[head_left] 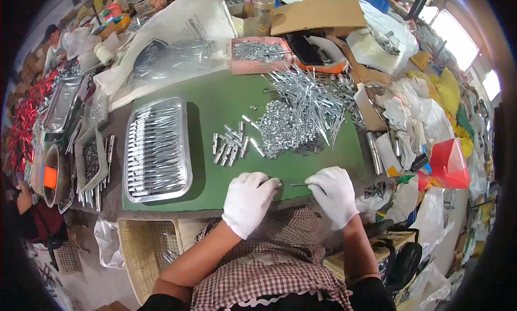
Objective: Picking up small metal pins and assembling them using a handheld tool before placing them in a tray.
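My left hand (249,200), in a white glove, is closed on a short metal sleeve (278,185) whose end pokes out past the fingertips. Pinched in my white-gloved right hand (334,195) is a thin metal rod (299,185), its tip pointing left toward the sleeve, with a small gap between them. Both hands are over the front edge of the green work mat (215,85). Beyond them lie a heap of small metal parts (283,128), a pile of long thin rods (309,98) and several loose metal sleeves (231,144).
At the left, a metal tray (187,174) holds rows of rod-and-sleeve pieces. A pink box (250,69) of small parts and a dark phone (303,48) are at the back. Plastic bins (102,174) stand left; bags and a red box (449,163) crowd the right. People sit farther off.
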A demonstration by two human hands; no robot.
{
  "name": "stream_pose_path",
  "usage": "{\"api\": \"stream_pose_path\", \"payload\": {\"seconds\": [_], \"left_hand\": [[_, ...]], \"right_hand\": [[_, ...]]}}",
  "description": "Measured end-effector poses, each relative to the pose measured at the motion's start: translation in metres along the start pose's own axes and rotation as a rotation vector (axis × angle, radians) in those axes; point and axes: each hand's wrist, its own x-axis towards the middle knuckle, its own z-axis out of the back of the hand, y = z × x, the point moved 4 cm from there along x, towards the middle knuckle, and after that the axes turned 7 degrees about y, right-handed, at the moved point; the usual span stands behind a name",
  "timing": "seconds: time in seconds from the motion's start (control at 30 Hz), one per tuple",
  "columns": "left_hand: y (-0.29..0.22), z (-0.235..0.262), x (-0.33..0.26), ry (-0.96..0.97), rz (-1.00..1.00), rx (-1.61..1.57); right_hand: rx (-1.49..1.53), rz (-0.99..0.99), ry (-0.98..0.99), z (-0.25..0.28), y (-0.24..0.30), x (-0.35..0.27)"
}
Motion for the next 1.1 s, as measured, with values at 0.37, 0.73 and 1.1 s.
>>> {"api": "stream_pose_path", "payload": {"seconds": [0.37, 0.73, 1.1], "left_hand": [[0.001, -0.003, -0.006, -0.006, 0.033, -0.010], [0.002, -0.003, 0.000, 0.015, 0.053, -0.030], [-0.009, -0.010, 0.008, 0.030, 0.071, -0.025]], "right_hand": [[0.001, 0.014, -0.109, -0.011, 0.009, 0.006], [0.102, 0.064, -0.112, -0.015, 0.006, 0.019], [-0.113, -0.107, -0.058, -0.015, -0.019, 0.045]]}}
